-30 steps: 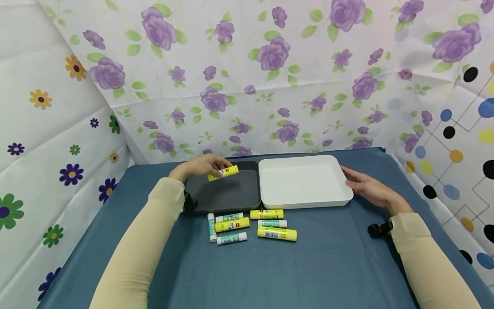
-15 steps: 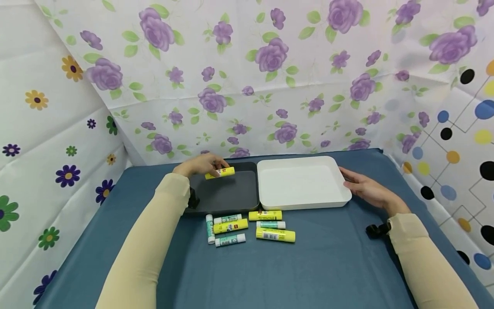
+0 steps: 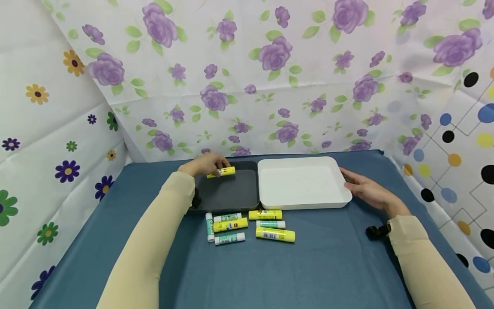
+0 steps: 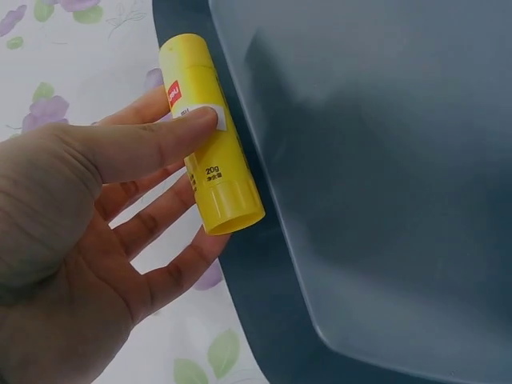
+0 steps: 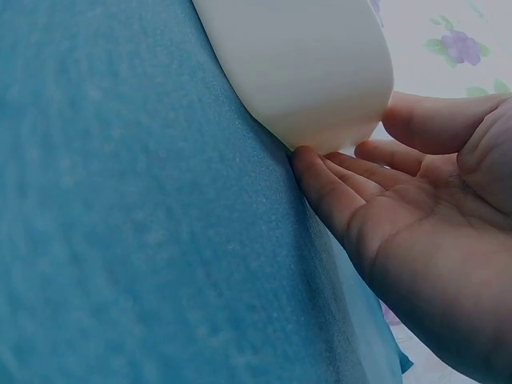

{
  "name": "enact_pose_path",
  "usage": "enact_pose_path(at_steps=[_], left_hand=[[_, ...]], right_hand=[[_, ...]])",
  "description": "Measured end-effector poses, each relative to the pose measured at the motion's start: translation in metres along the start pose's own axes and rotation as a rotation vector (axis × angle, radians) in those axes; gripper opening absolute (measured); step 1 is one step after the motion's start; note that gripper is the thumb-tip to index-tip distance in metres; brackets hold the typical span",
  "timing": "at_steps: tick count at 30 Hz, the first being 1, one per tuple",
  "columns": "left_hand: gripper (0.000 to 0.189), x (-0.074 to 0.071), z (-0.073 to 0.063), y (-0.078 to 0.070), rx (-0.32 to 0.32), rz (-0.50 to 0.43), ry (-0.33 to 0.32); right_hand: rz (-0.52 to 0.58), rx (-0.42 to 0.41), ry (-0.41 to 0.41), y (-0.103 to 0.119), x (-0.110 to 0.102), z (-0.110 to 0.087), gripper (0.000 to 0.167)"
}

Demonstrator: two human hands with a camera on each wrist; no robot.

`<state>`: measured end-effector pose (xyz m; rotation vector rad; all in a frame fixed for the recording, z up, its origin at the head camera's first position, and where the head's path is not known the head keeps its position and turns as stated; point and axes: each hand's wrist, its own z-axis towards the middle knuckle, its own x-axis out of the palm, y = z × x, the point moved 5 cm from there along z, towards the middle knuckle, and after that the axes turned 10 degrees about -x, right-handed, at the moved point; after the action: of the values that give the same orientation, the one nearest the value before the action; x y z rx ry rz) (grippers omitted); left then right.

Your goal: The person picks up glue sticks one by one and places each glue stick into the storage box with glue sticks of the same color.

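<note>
Over the far left part of the dark grey tray [image 3: 231,193], my left hand [image 3: 204,164] pinches a yellow glue stick [image 3: 227,171] between thumb and fingers. The left wrist view shows this glue stick [image 4: 228,196] tilted, its "20g" print visible, close over the tray's rim. My right hand [image 3: 368,189] touches the right end of the white tray [image 3: 305,182]. Seen from the right wrist, the fingers of that hand [image 5: 408,208] extend to the tray's lower edge, and the thumb lies against its side.
In front of the trays lie several more glue sticks: yellow ones such as the large glue stick [image 3: 275,234] and slimmer white-and-green ones such as the upright-lying glue stick [image 3: 209,227]. A blue cloth [image 3: 308,270] covers the table. Flowered sheets [image 3: 247,86] hang behind.
My left hand and its glue stick have shifted slightly, staying over the dark tray. The right hand stays at the white tray's end.
</note>
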<state>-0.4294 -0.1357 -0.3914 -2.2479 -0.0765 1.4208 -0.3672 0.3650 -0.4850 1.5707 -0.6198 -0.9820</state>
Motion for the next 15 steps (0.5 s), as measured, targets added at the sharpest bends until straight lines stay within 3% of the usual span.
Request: enact_pose_path(at_steps=[15], left_hand=[[0.041,0.0024,0.0067,-0.0002,0.008,0.041,-0.04]], right_hand=[[-0.009,-0.017,-0.008,0.0005,-0.0006,-0.0014,0.077]])
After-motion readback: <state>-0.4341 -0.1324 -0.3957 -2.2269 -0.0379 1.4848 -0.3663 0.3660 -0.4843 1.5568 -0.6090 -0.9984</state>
